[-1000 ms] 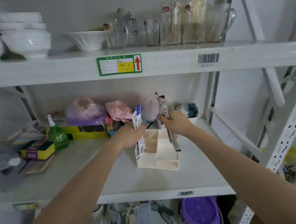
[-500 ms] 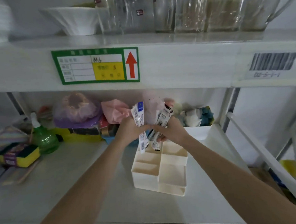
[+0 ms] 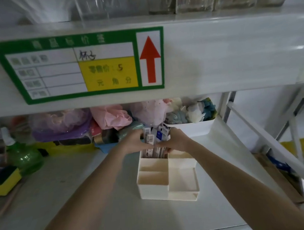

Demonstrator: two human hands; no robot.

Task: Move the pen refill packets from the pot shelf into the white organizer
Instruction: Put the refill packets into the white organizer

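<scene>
Our fingers (image 3: 142, 134) curl round the bundle of thin printed plastic pen refill packets (image 3: 156, 137) from both sides: the left hand (image 3: 134, 143) grips its left edge, the right hand (image 3: 176, 140) grips its right edge, and the two thumbs nearly meet in front. The packets stand upright, their lower ends already inside the back left compartment of the white plastic divided organizer (image 3: 183, 181), their tops well above its rim. We judge that we are seating them, with little of the task left. What could go wrong: the packets are tall and the compartment shallow, so if we let go unevenly they may fan out and tip over the back wall towards the white tub of soft toys (image 3: 191, 129) just behind. Pressing down hard could buckle the thin packets, and a sideways push could slide the light organizer along the grey metal shelf (image 3: 63, 206). Both forearms reach forward from the lower corners and converge, wrists roughly level, palms turned inward towards each other. Overhead hangs the upper shelf edge with its green and yellow price label (image 3: 79, 66).
</scene>
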